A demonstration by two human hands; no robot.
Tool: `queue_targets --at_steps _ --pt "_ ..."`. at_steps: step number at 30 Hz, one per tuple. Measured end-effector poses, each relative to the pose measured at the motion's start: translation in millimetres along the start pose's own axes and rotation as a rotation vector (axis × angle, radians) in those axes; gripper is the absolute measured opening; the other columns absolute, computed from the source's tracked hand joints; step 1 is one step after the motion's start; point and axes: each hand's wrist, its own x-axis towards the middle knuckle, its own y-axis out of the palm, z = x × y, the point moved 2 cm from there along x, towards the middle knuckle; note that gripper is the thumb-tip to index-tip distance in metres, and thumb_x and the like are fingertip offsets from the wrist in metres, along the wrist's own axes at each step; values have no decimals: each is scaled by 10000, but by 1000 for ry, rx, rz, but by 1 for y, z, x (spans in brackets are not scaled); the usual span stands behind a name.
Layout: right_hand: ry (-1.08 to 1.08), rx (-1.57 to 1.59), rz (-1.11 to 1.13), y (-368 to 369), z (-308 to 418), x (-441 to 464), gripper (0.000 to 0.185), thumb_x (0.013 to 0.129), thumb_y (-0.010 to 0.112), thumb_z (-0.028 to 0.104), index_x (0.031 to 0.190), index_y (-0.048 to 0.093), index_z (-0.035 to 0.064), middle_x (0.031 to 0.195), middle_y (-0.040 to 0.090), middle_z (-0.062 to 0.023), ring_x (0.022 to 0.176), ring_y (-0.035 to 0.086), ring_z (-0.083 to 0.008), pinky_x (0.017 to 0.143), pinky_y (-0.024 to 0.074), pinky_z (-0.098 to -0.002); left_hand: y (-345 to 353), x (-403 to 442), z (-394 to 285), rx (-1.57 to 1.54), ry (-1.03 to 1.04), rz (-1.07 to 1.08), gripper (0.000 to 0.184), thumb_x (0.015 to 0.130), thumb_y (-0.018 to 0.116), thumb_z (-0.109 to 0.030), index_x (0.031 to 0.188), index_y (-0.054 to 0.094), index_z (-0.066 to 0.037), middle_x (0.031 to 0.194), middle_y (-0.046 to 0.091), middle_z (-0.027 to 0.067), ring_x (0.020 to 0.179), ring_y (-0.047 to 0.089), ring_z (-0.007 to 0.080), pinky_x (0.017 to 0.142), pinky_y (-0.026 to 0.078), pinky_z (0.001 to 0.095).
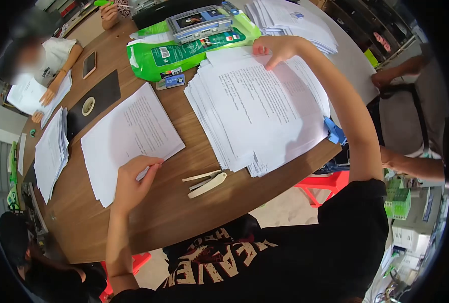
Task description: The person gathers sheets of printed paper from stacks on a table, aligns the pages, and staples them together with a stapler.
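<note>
Across the curved wooden table [174, 222], the larger paper stack [259, 116] lies to the right, its edges fanned; it looks heavy as a block, best taken with both palms at opposite sides, since loose sheets would likely slip. The right hand [280, 49] rests on its far edge, thumb spread from curled fingers. Left of it, the smaller pile [128, 121] seems lighter, its sheets limp and easily creased; the left hand [133, 182] closes thumb and forefinger at the near edge, perhaps pinching paper. Between them, the stapler [208, 186] looks stiff, graspable around its arms.

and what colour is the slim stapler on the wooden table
The slim stapler is cream, seen best in the head view.
</note>
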Motion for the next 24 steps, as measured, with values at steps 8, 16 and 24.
queue_targets --at_steps 8,16,24 --pt "99 -17 131 -5 -2 11 625 596 800 250 1135 562 41 1011 633 -121 941 585 -278 820 446 -364 7 -31 19 3 -111 -52 116 867 585 5 935 679 -5 803 677 115 741 664 215 682 503 288" --pt "86 -110 67 -14 6 -4 572 625 776 278 1119 631 29 1050 647 -125 960 591 -274 836 449 -363 2 -40 13 -21 -78 -84 113 874 576 3 934 672 6 791 675 113 736 663 214 682 499 286" --pt "-163 -422 -680 -60 36 -80 399 767 716 203 1133 649 59 1054 662 -137 965 619 -275 847 475 -389 -12 -51 12 -114 -95 -113 133 895 561 -14 954 678 9 785 675 105 751 660 191 704 503 279"
